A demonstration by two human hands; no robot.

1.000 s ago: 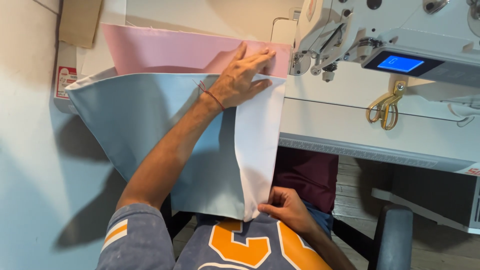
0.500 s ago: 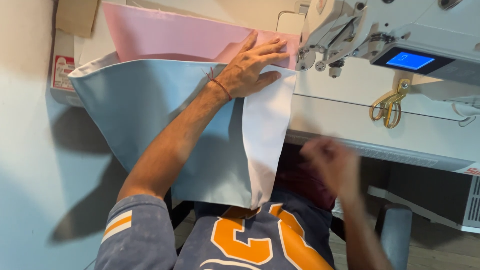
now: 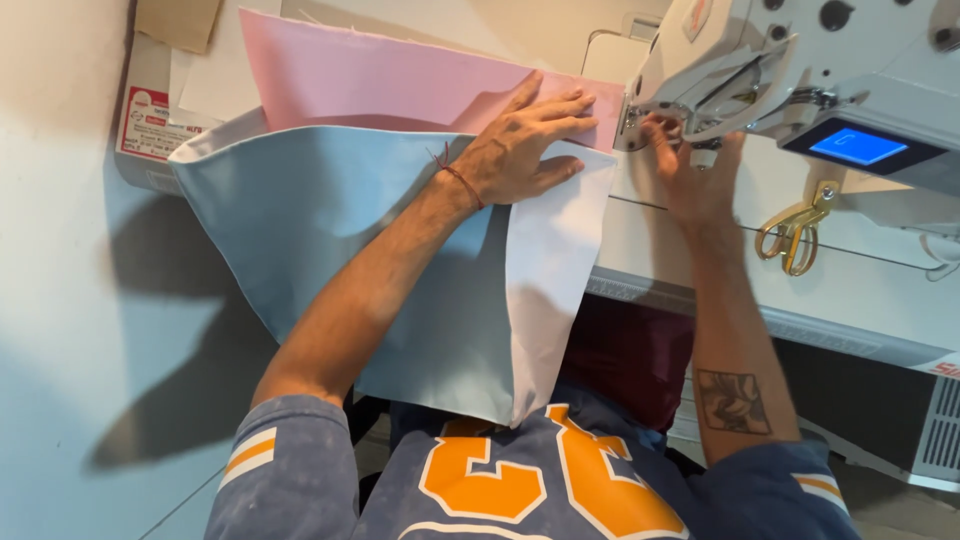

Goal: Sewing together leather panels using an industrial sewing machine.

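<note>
A small rectangular screen [image 3: 857, 146] glowed bright blue on the right, set in a dark panel on the front of the white sewing machine [image 3: 800, 60]. At the far left a white box [image 3: 150, 125] stood partly hidden behind the blue cloth [image 3: 330, 220], with a red-bordered label [image 3: 143, 120] of dark print on its face. A plain brown cardboard piece [image 3: 178, 22] lay at the far left top edge, just beyond that box, and a small red mark [image 3: 697, 14] sat on the machine's head.
</note>
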